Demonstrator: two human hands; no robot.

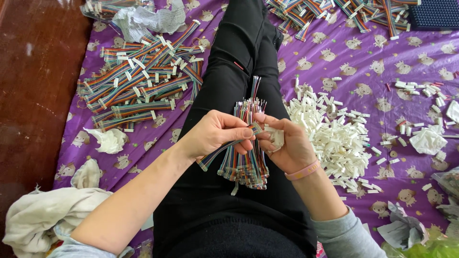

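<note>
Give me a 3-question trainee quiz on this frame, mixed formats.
1. True or false: the left hand pinches a single rainbow ribbon cable.
2. Multiple choice: the pile of white connector housings lies A) on the wooden floor, B) on the purple cloth to the person's right, C) in the dark blue tray.
3. Fill in: the right hand holds a small ___ connector and wears a pink ___.

Key: 1 true; 2 B; 3 white, wristband.
</note>
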